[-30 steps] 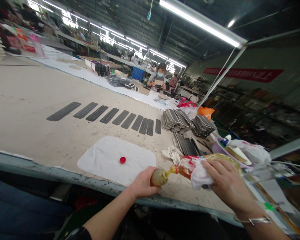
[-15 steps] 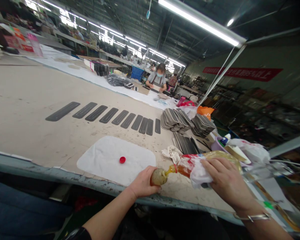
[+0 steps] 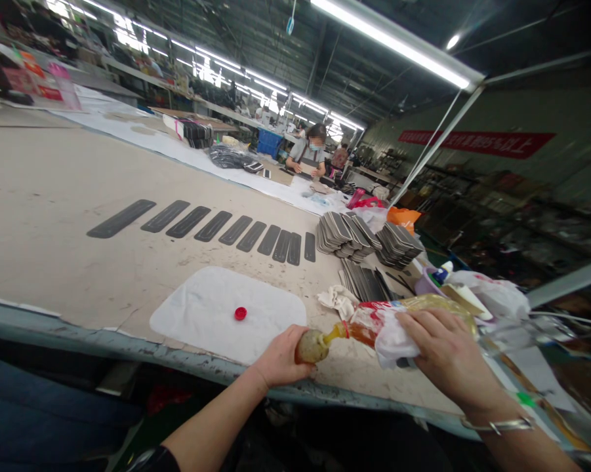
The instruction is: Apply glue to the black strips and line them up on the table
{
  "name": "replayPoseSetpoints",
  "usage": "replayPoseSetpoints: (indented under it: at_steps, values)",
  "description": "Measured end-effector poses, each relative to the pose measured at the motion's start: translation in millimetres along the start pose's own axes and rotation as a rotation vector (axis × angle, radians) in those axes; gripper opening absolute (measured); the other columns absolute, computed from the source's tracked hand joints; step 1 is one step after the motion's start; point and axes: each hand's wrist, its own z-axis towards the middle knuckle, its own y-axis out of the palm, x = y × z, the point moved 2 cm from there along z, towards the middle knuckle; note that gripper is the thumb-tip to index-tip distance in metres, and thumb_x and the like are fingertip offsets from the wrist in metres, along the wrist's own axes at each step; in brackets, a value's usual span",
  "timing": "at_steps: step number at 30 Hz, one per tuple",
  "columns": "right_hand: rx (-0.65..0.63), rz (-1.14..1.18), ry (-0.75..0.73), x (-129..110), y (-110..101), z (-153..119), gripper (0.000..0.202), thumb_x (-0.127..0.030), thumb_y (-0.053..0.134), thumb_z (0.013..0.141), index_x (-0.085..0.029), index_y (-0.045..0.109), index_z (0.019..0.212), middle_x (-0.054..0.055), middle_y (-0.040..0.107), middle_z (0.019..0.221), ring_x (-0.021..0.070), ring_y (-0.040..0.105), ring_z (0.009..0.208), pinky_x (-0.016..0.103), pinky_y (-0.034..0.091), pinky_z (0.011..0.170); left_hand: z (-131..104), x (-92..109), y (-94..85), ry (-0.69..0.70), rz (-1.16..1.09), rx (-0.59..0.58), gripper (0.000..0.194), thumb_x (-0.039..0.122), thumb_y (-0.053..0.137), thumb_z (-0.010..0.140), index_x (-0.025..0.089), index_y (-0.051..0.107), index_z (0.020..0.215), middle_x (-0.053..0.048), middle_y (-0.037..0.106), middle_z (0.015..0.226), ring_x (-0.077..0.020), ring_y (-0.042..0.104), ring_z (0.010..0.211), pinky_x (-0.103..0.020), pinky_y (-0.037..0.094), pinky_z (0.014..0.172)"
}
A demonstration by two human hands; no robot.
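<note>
Glue goes from the tipped bottle into a sponge ball at the table edge.
The right hand (image 3: 443,357) grasps the bottle (image 3: 368,328) with a rag (image 3: 391,341) around it; the nozzle touches the ball (image 3: 311,346), clenched in the left hand (image 3: 278,357). The red cap (image 3: 241,313) lies left of this grip, well apart. The next move probably calls for a slow, steady squeeze.

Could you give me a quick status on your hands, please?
Left hand grips sponge ball. Right hand tilts glue bottle onto it. Red cap off.
</note>
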Motion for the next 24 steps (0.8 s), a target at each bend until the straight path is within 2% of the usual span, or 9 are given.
replayPoseSetpoints:
  at_steps: [24]
  values:
    - [-0.016,0.001,-0.006,-0.2,-4.3,3.4,0.031,-0.009,0.055,0.078,-0.014,0.061,0.107,0.009,0.063,0.097,0.0271,0.051,0.092,0.042,0.039,0.083,0.3,-1.1,1.3,-0.009,-0.016,-0.001,0.063,0.024,0.074,0.062,0.023,0.048,0.119,-0.005,0.057,0.115,-0.0236,0.055,0.106,-0.037,0.044,0.095]
